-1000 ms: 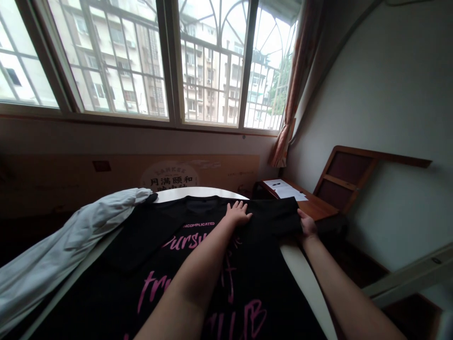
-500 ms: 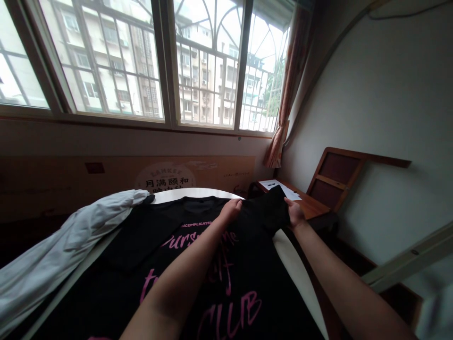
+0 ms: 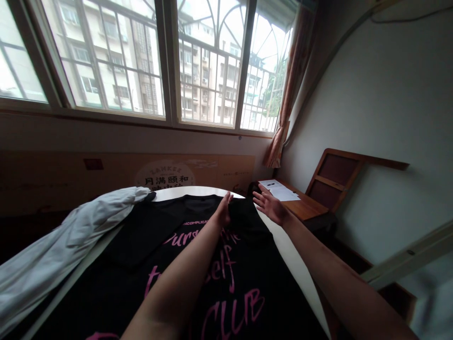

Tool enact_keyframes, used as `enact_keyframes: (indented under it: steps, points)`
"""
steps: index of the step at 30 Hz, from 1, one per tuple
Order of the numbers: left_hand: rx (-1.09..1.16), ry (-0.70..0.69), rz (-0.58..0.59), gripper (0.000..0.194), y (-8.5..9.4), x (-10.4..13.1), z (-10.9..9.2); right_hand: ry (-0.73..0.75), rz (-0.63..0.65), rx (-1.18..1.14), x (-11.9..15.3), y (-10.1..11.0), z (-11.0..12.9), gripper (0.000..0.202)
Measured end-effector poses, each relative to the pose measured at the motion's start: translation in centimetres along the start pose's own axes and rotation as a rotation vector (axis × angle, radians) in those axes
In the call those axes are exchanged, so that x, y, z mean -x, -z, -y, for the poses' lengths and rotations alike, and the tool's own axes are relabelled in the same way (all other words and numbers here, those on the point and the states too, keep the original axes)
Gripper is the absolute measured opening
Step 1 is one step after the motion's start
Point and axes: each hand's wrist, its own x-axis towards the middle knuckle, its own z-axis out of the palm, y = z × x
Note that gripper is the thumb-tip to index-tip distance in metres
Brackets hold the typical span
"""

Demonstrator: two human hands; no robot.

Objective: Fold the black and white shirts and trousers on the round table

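Observation:
A black T-shirt (image 3: 283,288) with pink lettering lies spread over a white rounded table (image 3: 283,238), its collar toward the window. My left hand (image 3: 223,210) rests at the shirt's right shoulder, fingers straight and not gripping the cloth. Just off the right edge of the shirt, my right hand (image 3: 269,206) is open with its fingers spread, holding nothing. Between the two hands, the right sleeve (image 3: 246,217) is folded inward on the shirt. My left forearm hides part of the lettering.
White crumpled cloth (image 3: 81,226) lies along the table's left side. Beyond the table's right edge stands a wooden chair (image 3: 307,208) with paper sheets (image 3: 279,190) and a pen on it. A printed cardboard panel (image 3: 212,172) leans below the window.
The right sleeve, held up and stretched outward before, now lies folded in on the shirt. My right hand has let go and moved left; my left hand has loosened its pinch.

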Motion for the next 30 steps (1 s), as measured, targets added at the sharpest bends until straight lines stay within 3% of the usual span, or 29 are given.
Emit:
enact_keyframes:
  steps: [3, 5, 7, 9, 13, 18, 21, 24, 26, 30]
  points:
    - [-0.088, -0.011, -0.068, 0.062, 0.2, -0.4, 0.6, 0.006, -0.059, 0.188, 1.0, 2.6, -0.1, 0.099]
    - [-0.183, -0.021, -0.134, 0.065, 0.4, -0.8, 0.8, -0.018, 0.031, 0.356, 2.4, 4.2, -0.6, 0.105]
    - [-0.3, -0.034, -0.196, 0.07, 0.7, -1.2, 1.0, -0.037, 0.162, 0.535, 4.2, 5.2, -1.4, 0.102]
    - [-0.421, -0.058, -0.245, 0.064, 1.0, -1.6, 1.1, 0.005, 0.224, 0.699, 5.8, 5.5, -2.3, 0.095]
    - [-0.645, -0.094, -0.308, 0.044, 1.4, -1.4, 0.8, 0.219, 0.084, 0.937, 7.6, 4.7, -4.1, 0.074]
    - [-1.001, -0.138, -0.326, 0.057, 0.4, 0.9, -1.7, 0.241, -0.13, 1.237, 8.2, 3.1, -4.9, 0.048]
    - [-1.251, -0.167, -0.13, 0.043, -1.7, 2.7, -3.6, 0.216, -0.156, 1.335, 8.7, 2.2, -4.7, 0.035]
    - [-1.441, -0.117, 0.276, 0.022, -4.7, 4.3, -4.5, 0.17, -0.173, 1.399, 9.1, 1.6, -4.4, 0.021]
    - [-1.542, -0.088, 0.476, 0.025, -6.6, 5.2, -4.4, 0.145, -0.181, 1.434, 9.3, 1.4, -4.3, 0.016]
    - [-1.725, -0.122, 0.572, 0.029, -8.7, 6.7, -3.8, 0.137, -0.169, 1.485, 9.3, 1.5, -4.4, 0.018]
